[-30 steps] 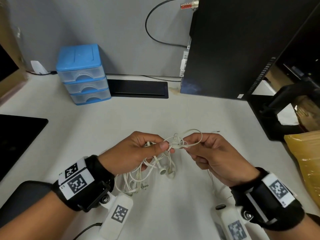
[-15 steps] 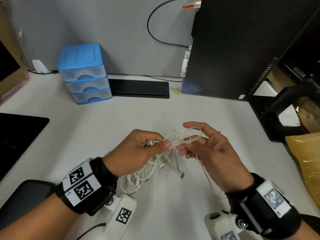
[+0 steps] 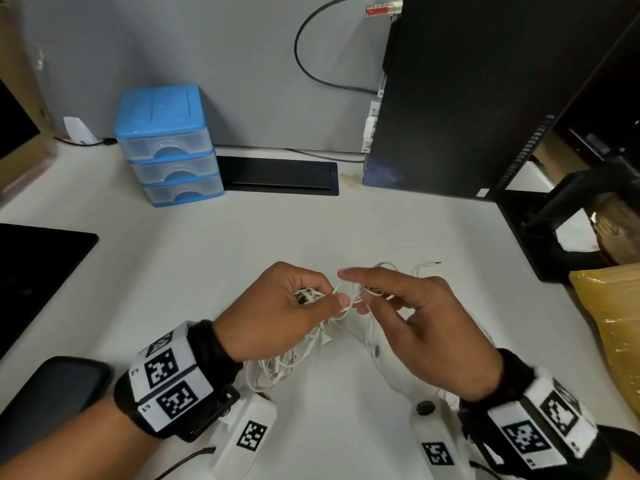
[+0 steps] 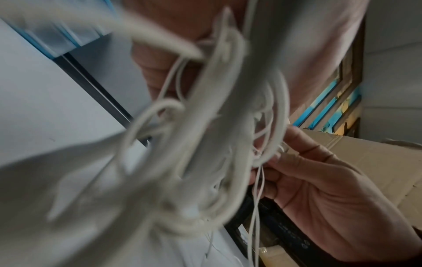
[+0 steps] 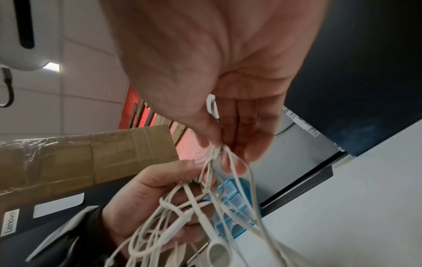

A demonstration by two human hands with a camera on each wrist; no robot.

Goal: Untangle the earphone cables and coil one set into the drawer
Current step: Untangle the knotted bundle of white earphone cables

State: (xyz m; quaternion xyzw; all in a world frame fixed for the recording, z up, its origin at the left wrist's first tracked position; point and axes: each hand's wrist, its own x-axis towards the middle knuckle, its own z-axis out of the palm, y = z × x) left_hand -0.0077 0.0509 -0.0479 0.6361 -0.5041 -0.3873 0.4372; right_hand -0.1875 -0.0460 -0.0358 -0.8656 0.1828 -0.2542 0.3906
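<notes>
Just above the desk [image 3: 398,233], at about 6 o'clock in my head view, I have the tangle of earphone cables [image 3: 311,336] held up between both hands. My left hand [image 3: 277,313] is curled around the main bundle, thumb and forefinger pinching it near the knot, with loose loops and an earbud hanging below toward the desk. My right hand [image 3: 415,323] pinches a thin loop at the knot between thumb and fingertips, the other fingers spread and relaxed; the right wrist view shows strands gathering at those fingertips [image 5: 233,162]. One jack plug [image 3: 431,264] lies on the desk at 1 o'clock from my right hand. The blue drawer unit [image 3: 166,143] sits well apart at 11 o'clock, all three drawers shut. I judge the untangling is still early. To do it well I would keep the left grip steady as an anchor, loosen the knot rather than tug it, and feed the free plug end back through the loops one crossing at a time. Pulling hard would likely tighten it.
</notes>
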